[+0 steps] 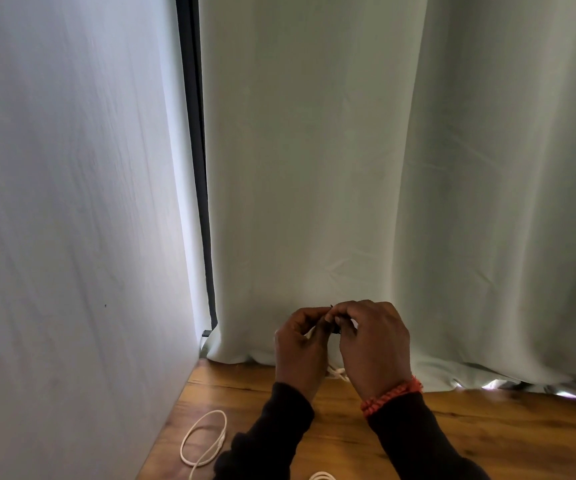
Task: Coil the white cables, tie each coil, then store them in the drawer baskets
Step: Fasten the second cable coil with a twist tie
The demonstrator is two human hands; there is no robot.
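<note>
Your left hand (302, 344) and right hand (371, 344) meet above the table (487, 431), fingers pinching a small dark tie (334, 328); a loose white cable (207, 441) lies near left

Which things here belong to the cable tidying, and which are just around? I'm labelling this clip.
Job: left hand and right hand pinching a small dark tie; thin white cable between them; loose white cable loop; white coil at bottom edge.

Around: pale green curtain; brown wooden tabletop; red beaded bracelet.
</note>
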